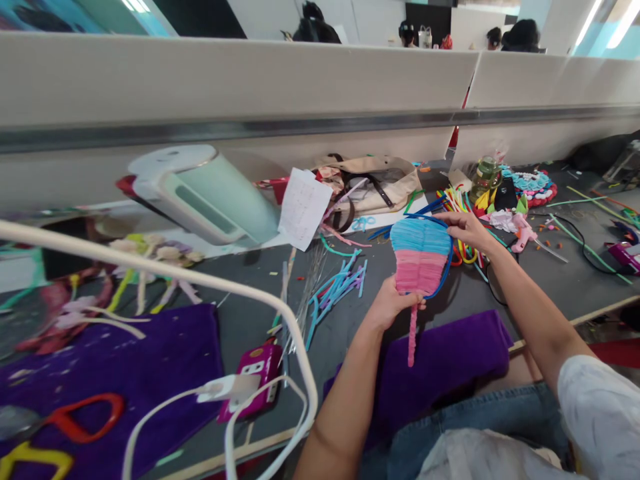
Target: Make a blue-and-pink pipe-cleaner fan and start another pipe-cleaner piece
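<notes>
Two hands work over a crowded dark desk [560, 287], and between them is a fan-shaped piece [420, 257], light blue above and pink below, its thin pink handle hanging down. The left hand [397, 301] is closed on its base, where the handle begins; the right hand [465, 230] has its fingers bent to a pinch on the dark blue strip [449, 267] along the upper edge.

From where I stand, a pale partition [240, 80] with a grey rail [240, 127] runs behind the desk, and the tops of a few heads [315, 28] show beyond it. Against it leans a white and pale-green appliance [215, 193], near an upright sheet of paper [304, 208] and a beige bag [397, 180]. Light-blue and purple stems [330, 293] lie loose left of the piece. To the right are a glass jar [485, 179] and a pink glue gun [524, 233]. A purple cloth [170, 353] covers the near left, a magenta box [260, 370] with a white plug beside it; a thick white cable [150, 259] loops across in front.
</notes>
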The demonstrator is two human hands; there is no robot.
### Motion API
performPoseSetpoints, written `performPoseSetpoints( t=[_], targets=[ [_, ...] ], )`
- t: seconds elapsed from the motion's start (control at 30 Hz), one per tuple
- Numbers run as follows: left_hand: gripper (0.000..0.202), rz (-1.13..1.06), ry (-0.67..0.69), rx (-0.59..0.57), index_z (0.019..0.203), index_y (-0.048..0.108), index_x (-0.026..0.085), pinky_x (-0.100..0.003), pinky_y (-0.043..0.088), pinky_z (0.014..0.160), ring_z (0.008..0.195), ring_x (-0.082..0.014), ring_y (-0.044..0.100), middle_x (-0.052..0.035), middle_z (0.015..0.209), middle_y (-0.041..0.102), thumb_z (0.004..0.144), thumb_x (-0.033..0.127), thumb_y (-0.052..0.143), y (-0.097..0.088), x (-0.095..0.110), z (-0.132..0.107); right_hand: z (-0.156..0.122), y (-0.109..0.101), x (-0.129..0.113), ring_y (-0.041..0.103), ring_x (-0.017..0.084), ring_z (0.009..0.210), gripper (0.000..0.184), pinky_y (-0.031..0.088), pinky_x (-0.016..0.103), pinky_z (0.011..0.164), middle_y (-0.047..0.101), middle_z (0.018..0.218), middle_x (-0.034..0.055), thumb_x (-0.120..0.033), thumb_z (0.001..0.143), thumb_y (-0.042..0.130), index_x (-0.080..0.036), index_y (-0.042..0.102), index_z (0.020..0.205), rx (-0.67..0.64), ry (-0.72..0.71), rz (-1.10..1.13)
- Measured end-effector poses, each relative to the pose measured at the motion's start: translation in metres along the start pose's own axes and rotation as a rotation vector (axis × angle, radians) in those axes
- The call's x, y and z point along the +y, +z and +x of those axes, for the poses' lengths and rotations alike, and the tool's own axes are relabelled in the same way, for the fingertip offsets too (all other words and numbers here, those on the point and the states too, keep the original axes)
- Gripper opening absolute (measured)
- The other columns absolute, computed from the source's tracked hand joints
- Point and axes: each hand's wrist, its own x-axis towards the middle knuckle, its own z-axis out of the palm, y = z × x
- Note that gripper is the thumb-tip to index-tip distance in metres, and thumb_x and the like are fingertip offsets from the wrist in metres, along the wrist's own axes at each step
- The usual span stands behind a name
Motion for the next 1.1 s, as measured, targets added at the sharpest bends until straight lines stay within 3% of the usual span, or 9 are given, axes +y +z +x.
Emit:
performPoseSetpoints(
  t=[0.23, 0.37, 0.5, 0.6, 0.7, 0.77, 0.93, 1.03, 1.1],
  targets=[
    [0.036, -0.016, 0.012, -0.001, 0.077, 0.066, 0.012, -0.036, 0.06, 0.062, 0.058, -0.0159, 0.064, -0.0022, 0.067, 0.068, 0.05, 0.023, 0.087, 0.0, -0.001, 0.002, 0.0, 0.002, 0.005, 0.066, 0.019, 0.086, 0.051, 0.052, 0.032, 0.076, 0.074, 0.098, 0.0047, -0.018, 0.071, 0.049, -0.016, 0.07, 0.118, 0.032, 0.02, -0.009],
    [0.037, -0.037, 0.033, -0.009, 0.082, 0.069, 0.012, -0.033, 0.059, 0.063, 0.062, -0.0161, 0.065, -0.0033, 0.07, 0.07, 0.053, 0.025, 0.088, 0.008, -0.003, 0.002, 0.005, 0.012, 0.0, 0.066, 0.019, 0.086, 0.045, 0.052, 0.033, 0.078, 0.075, 0.095, 0.0045, -0.021, 0.074, 0.049, -0.016, 0.072, 0.112, 0.168, 0.034, -0.051],
    [0.045, -0.066, 0.011, -0.146, 0.09, 0.071, 0.011, -0.032, 0.058, 0.064, 0.07, -0.0202, 0.069, -0.0095, 0.08, 0.073, 0.059, 0.039, 0.087, 0.008, -0.004, 0.0, 0.008, 0.028, -0.012, 0.064, 0.018, 0.079, 0.038, 0.052, 0.031, 0.071, 0.074, 0.09, 0.005, -0.027, 0.076, 0.053, -0.014, 0.075, 0.105, 0.26, 0.09, -0.041],
    [0.06, -0.131, 0.017, -0.159, 0.091, 0.072, 0.012, -0.031, 0.055, 0.063, 0.071, -0.0223, 0.069, -0.0095, 0.078, 0.073, 0.051, 0.054, 0.088, -0.005, -0.002, 0.003, 0.002, 0.04, -0.017, 0.054, 0.011, 0.052, 0.038, 0.045, 0.024, 0.05, 0.068, 0.069, 0.0018, -0.029, 0.076, 0.056, -0.013, 0.075, 0.104, 0.192, 0.224, 0.056],
    [0.07, -0.261, 0.073, -0.015, 0.093, 0.072, 0.013, -0.032, 0.055, 0.067, 0.076, -0.0236, 0.069, -0.011, 0.081, 0.073, 0.052, 0.069, 0.081, -0.022, 0.004, 0.009, -0.01, 0.054, -0.014, 0.038, 0.007, 0.036, 0.04, 0.032, 0.021, 0.035, 0.059, 0.055, -0.0033, -0.031, 0.077, 0.057, -0.014, 0.073, 0.11, 0.066, 0.343, 0.134],
    [0.066, -0.307, 0.095, 0.068, 0.101, 0.071, 0.014, -0.032, 0.055, 0.071, 0.077, -0.0213, 0.069, -0.0102, 0.09, 0.074, 0.058, 0.064, 0.081, -0.03, 0.008, 0.011, -0.018, 0.063, -0.009, 0.039, 0.006, 0.035, 0.04, 0.032, 0.02, 0.033, 0.062, 0.059, -0.003, -0.032, 0.078, 0.057, -0.016, 0.072, 0.113, -0.032, 0.358, 0.142],
    [0.049, -0.141, 0.1, 0.189, 0.1, 0.072, 0.014, -0.027, 0.051, 0.068, 0.067, -0.0147, 0.064, -0.0041, 0.085, 0.073, 0.056, 0.029, 0.088, -0.032, 0.014, 0.009, -0.027, 0.071, 0.001, 0.062, 0.014, 0.058, 0.034, 0.05, 0.026, 0.05, 0.073, 0.086, 0.0041, -0.032, 0.086, 0.052, -0.019, 0.072, 0.111, -0.131, 0.234, -0.079],
    [0.043, -0.076, 0.153, 0.252, 0.1, 0.072, 0.015, -0.025, 0.047, 0.064, 0.064, -0.0122, 0.061, -0.0017, 0.082, 0.072, 0.061, 0.029, 0.083, -0.026, 0.018, 0.004, -0.027, 0.065, -0.006, 0.069, 0.02, 0.085, 0.031, 0.054, 0.034, 0.076, 0.074, 0.097, 0.0064, -0.027, 0.09, 0.048, -0.021, 0.073, 0.107, -0.004, 0.061, -0.311],
    [0.04, -0.068, 0.185, 0.268, 0.099, 0.072, 0.016, -0.025, 0.047, 0.064, 0.064, -0.0121, 0.06, -0.0018, 0.083, 0.071, 0.063, 0.032, 0.081, -0.023, 0.021, 0.0, -0.027, 0.059, -0.014, 0.069, 0.021, 0.09, 0.03, 0.052, 0.035, 0.082, 0.074, 0.096, 0.0063, -0.024, 0.092, 0.047, -0.022, 0.072, 0.107, 0.092, -0.01, -0.419]
  ],
)
